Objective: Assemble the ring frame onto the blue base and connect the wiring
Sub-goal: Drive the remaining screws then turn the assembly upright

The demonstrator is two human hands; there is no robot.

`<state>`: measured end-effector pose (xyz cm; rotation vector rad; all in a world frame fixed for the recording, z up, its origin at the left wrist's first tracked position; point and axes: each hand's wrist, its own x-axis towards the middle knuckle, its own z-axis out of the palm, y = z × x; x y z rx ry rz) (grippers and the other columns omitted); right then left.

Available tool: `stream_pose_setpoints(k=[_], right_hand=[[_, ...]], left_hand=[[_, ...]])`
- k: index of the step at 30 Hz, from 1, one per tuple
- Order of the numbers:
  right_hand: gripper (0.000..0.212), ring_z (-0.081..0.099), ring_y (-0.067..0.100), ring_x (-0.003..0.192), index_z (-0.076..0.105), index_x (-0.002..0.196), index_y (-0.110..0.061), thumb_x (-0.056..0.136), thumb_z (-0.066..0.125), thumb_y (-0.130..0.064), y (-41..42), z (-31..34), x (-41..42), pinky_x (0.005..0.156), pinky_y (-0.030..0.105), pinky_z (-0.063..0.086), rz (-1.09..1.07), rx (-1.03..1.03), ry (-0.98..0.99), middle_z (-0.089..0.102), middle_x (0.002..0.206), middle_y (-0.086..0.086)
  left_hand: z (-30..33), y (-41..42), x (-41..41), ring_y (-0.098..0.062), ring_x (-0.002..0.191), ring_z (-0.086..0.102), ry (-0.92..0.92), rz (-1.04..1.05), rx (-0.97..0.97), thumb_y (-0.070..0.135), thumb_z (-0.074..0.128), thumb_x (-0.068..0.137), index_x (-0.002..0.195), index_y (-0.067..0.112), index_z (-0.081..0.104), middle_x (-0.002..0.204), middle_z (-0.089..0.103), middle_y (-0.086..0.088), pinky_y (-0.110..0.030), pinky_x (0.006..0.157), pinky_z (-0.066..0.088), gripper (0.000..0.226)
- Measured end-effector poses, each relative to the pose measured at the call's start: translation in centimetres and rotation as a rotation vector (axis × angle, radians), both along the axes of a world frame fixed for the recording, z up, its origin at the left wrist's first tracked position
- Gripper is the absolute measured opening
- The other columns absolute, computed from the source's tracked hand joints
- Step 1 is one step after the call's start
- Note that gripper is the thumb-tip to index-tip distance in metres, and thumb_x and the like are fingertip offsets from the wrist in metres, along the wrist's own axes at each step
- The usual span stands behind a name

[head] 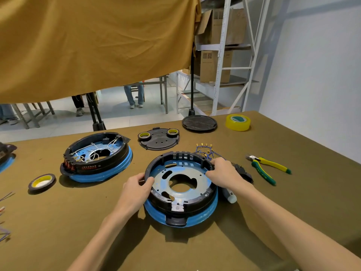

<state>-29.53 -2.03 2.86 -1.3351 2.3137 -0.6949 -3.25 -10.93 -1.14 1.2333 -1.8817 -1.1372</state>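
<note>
A black ring frame (183,202) sits on the blue base (197,217) in front of me, with the blue metal plate (181,178) showing inside it. My left hand (136,187) grips the frame's left rim, thumb over the edge. My right hand (222,171) grips the right rim. A bundle of blue wires with brass terminals (204,149) lies just behind the frame, by my right hand. A black connector part (245,173) lies right of that hand.
A second unit with ring frame and white wiring (97,155) stands at the left. Black covers (158,139) (199,123), tape rolls (42,182) (238,122), yellow-green pliers (267,167) and a white object (230,197) lie around. Loose wires (4,212) sit at the left edge.
</note>
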Motion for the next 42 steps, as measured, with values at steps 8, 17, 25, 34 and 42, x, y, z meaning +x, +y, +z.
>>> stream_pose_setpoints(k=[8, 17, 25, 34, 42], right_hand=[[0.016, 0.042, 0.023, 0.061, 0.062, 0.098, 0.002, 0.093, 0.06, -0.013, 0.2, -0.6, -0.3, 0.058, 0.034, 0.03, 0.039, -0.04, 0.022, 0.048, 0.071, 0.01], [0.032, 0.027, 0.019, 0.054, 0.033, 0.072, -0.015, 0.09, 0.055, -0.002, -2.9, 0.7, -0.5, 0.05, 0.032, 0.019, 0.044, 0.09, 0.113, 0.032, 0.065, 0.004], [0.012, 0.044, 0.027, 0.061, 0.062, 0.094, 0.003, 0.086, 0.054, -0.002, -3.5, 0.2, -1.3, 0.055, 0.035, 0.033, 0.075, 0.071, 0.22, 0.051, 0.074, 0.013], [0.033, 0.04, 0.027, 0.064, 0.065, 0.11, 0.012, 0.081, 0.052, 0.002, -4.2, -0.6, -1.5, 0.057, 0.036, 0.03, 0.066, 0.025, 0.211, 0.05, 0.073, 0.017], [0.021, 0.053, 0.026, 0.067, 0.074, 0.097, 0.004, 0.083, 0.06, -0.004, -4.7, -0.3, -1.8, 0.057, 0.034, 0.04, 0.07, 0.047, 0.134, 0.068, 0.08, 0.022]], left_hand=[[-0.5, -0.3, 0.0, -0.017, 0.077, 0.071, -0.019, -0.007, -0.026, 0.032, 0.053, 0.102, 0.091, 0.021, 0.072, 0.084, 0.075, -0.002, -0.027, 0.062, 0.054, 0.025], [-0.5, -1.3, -1.0, -0.008, 0.105, 0.065, 0.018, -0.054, -0.009, 0.018, 0.06, 0.098, 0.129, 0.029, 0.057, 0.118, 0.066, 0.007, -0.024, 0.082, 0.052, 0.033], [-1.5, -0.3, -1.1, 0.001, 0.106, 0.063, 0.101, 0.01, -0.082, 0.017, 0.051, 0.101, 0.134, 0.031, 0.052, 0.115, 0.066, 0.017, -0.026, 0.088, 0.052, 0.037], [-1.6, 0.0, -1.0, -0.008, 0.108, 0.063, 0.116, 0.038, -0.101, 0.019, 0.055, 0.098, 0.127, 0.031, 0.053, 0.114, 0.066, 0.009, -0.037, 0.092, 0.056, 0.032], [-0.9, -2.0, -0.7, -0.012, 0.113, 0.057, 0.028, 0.008, -0.027, 0.034, 0.06, 0.098, 0.138, 0.025, 0.053, 0.127, 0.055, 0.003, -0.038, 0.097, 0.053, 0.042]])
